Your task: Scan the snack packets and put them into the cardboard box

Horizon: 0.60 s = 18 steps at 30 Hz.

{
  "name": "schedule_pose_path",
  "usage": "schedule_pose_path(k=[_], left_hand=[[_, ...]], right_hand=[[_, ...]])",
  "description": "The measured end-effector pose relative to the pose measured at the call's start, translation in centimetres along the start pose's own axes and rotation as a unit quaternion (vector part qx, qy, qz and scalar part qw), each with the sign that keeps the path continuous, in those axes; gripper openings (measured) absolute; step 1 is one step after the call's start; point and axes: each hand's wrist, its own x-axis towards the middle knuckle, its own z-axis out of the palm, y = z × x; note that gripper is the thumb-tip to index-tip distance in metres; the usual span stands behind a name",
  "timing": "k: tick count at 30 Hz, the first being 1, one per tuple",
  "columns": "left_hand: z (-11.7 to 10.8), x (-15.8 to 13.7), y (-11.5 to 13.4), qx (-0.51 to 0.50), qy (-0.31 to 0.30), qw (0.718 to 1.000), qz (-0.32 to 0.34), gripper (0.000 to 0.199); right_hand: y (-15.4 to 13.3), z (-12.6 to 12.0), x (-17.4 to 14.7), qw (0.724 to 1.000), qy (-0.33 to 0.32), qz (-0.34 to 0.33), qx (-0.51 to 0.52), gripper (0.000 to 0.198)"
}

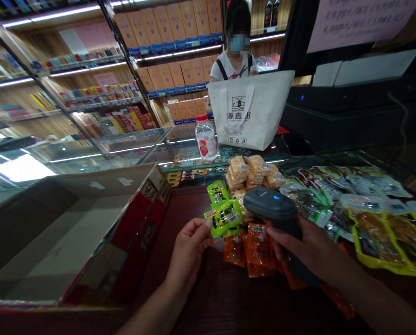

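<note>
My left hand [190,244] pinches a green snack packet [225,217] by its lower left corner. Another green packet [217,191] lies just behind it. In my right hand [310,246] is a dark barcode scanner [270,204] with a small blue light on top, its head close to the held packet. Orange snack packets [260,244] are heaped on the dark red counter [208,298] below the scanner, partly covered by it and my right hand. Wrapped pale yellow snacks [254,170] are piled beyond the scanner.
An open cardboard box [138,223] stands at left. Vacuum-packed food bags [389,228] lie at right. Beyond are a glass display counter, a red-capped bottle [206,139], a white tote bag [253,109] and a masked person [234,60]. Stocked shelves [173,28] line the back.
</note>
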Motion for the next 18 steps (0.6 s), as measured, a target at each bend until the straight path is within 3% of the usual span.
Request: schedule_pose_path(k=[7, 18], left_hand=[[-0.56, 0.83, 0.51, -0.036, 0.062, 0.997, 0.041, 0.038], [-0.57, 0.98, 0.18, -0.037, 0.060, 0.997, 0.038, 0.038]], right_hand=[[-0.44, 0.25, -0.79, 0.999, -0.051, -0.011, -0.013, 0.026], [-0.83, 0.26, -0.88, 0.998, -0.063, -0.001, -0.014, 0.023]])
